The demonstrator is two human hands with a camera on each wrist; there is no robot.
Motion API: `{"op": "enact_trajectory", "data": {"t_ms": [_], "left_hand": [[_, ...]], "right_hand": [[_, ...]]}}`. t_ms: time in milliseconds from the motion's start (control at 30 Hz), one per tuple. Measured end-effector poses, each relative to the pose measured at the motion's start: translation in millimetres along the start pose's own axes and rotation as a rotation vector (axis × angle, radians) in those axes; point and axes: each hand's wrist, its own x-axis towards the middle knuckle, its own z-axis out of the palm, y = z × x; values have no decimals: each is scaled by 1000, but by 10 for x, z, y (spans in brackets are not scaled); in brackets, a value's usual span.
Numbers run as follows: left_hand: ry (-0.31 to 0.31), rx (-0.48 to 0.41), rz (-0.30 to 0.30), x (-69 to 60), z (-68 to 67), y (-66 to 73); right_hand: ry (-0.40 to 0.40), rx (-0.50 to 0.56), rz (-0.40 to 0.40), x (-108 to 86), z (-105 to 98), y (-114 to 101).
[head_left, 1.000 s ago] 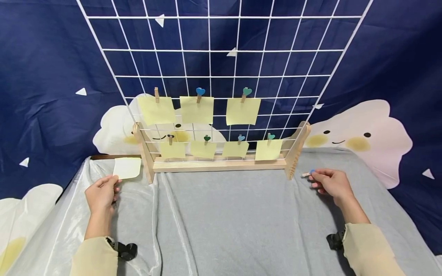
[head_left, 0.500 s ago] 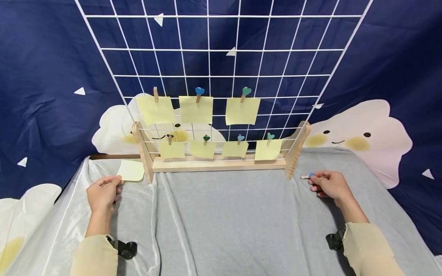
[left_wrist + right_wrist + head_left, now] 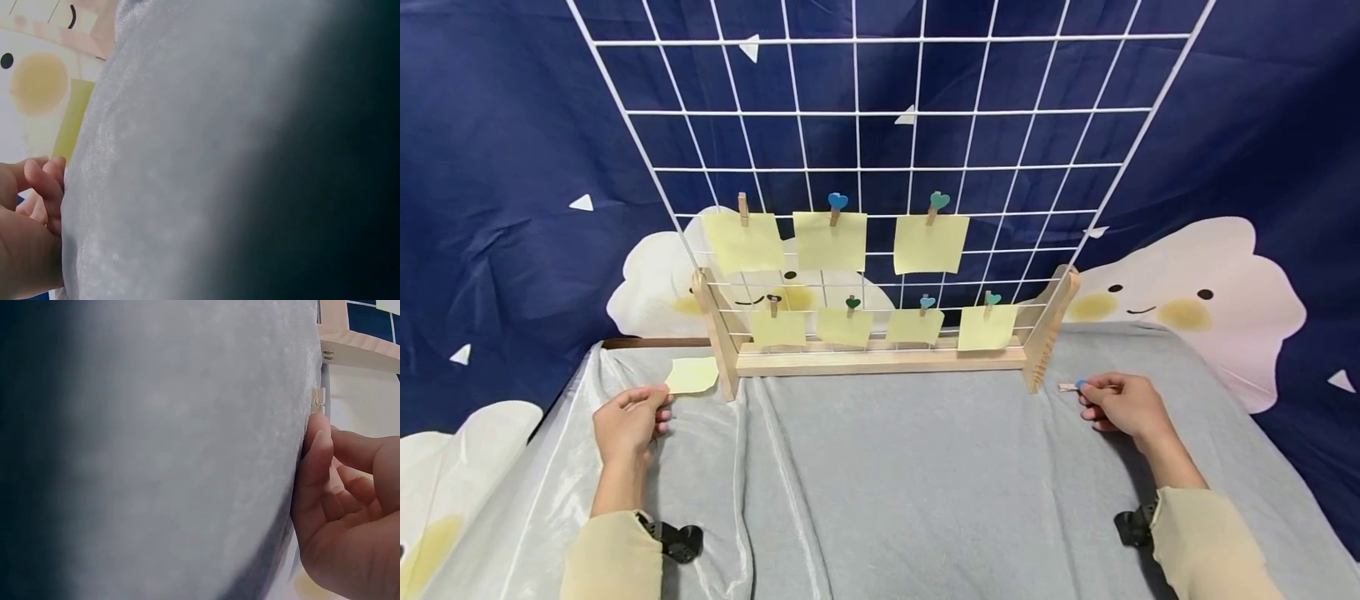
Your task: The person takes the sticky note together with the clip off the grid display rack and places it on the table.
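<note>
My left hand pinches a yellow sticky note by its near corner, just left of the stand's wooden foot. In the left wrist view the note stretches away from the fingertips. On the right, my right hand holds a small wooden clothespin with a blue top between thumb and fingers, close over the cloth. The clothespin's end pokes out past the fingertips in the right wrist view. Between the hands stands a white wire grid with yellow notes clipped on in two rows.
A wooden base with two upright feet carries the grid. Heart-topped clothespins and one plain clothespin hold the notes. Grey cloth covers the table, and a dark blue curtain with cloud prints hangs behind.
The note in my left hand has swung to the right and tipped lower, nearer the wooden foot. My left hand has shifted slightly right; my right hand stays almost still with the clothespin.
</note>
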Motion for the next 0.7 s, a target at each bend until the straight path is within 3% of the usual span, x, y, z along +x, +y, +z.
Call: {"op": "enact_trajectory", "data": {"t_ms": [233, 467, 700], "left_hand": [[19, -29, -40, 29, -27, -9], [14, -61, -46, 27, -25, 23], [-4, -63, -27, -40, -28, 77]], "right_hand": [[19, -7, -6, -3, -12, 3], [42, -43, 14, 6, -12, -66], [59, -55, -39, -19, 1, -204]]}}
